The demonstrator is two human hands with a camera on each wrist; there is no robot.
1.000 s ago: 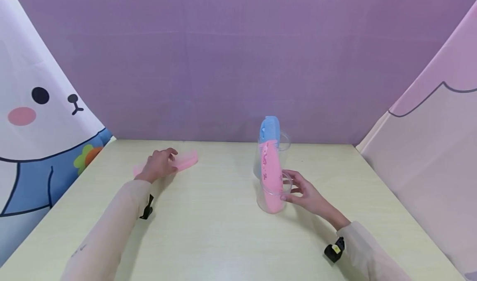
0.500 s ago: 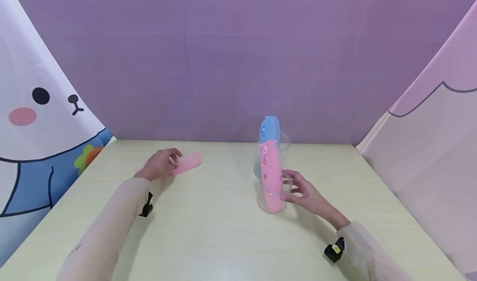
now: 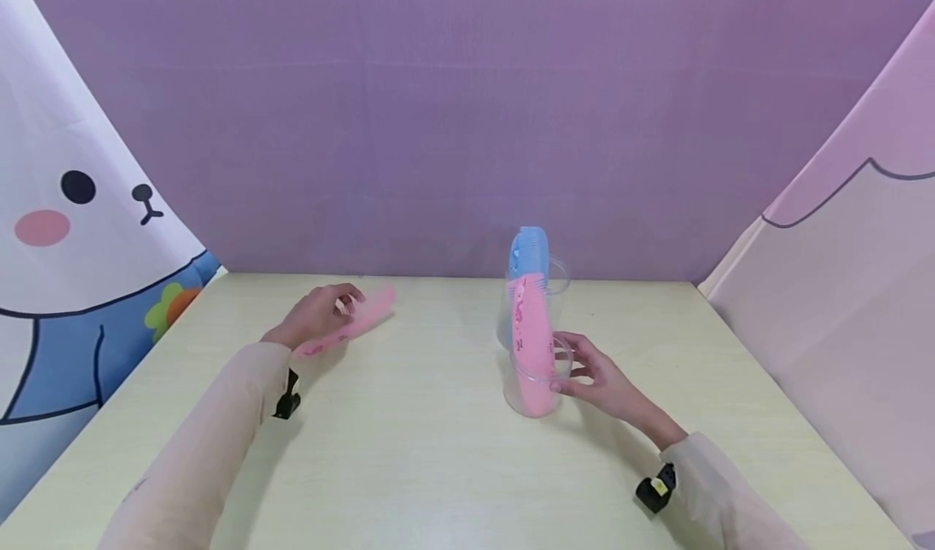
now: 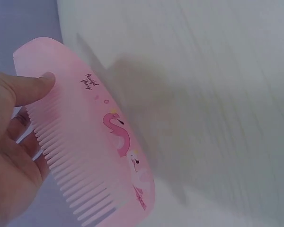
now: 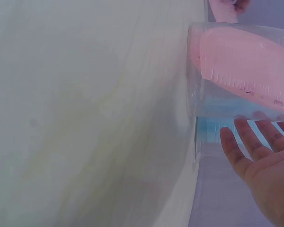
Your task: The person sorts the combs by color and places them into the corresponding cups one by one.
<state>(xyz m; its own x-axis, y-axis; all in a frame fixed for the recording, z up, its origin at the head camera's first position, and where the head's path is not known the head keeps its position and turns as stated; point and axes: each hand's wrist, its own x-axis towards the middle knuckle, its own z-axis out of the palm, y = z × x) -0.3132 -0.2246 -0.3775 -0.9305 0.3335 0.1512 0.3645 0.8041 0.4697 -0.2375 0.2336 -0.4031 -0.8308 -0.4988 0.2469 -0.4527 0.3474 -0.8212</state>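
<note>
My left hand (image 3: 316, 316) pinches a pink comb (image 3: 374, 310) at the table's far left, thumb on its face and fingers behind. Seen from the left wrist, this comb (image 4: 87, 127) has flamingos printed along its spine, its teeth face the palm, and it is held tilted just above the tabletop. On the right side, my right hand (image 3: 602, 381) holds a clear plastic cup (image 3: 514, 396) near the rim, thumb and fingers on opposite sides. Inside this cup a pink comb (image 3: 533, 343) stands leaning, also visible through the wall (image 5: 206, 101) in the right wrist view.
Just behind the held cup stands a second clear cup (image 3: 558, 297) with a blue comb (image 3: 529, 251) upright in it. The pale wooden table (image 3: 409, 453) ends at a purple backdrop (image 3: 438, 128). Printed cloths flank both sides.
My left hand has picked up the pink comb, which has shifted slightly right, turned and risen off the table. The right hand and both cups have stayed in place.
</note>
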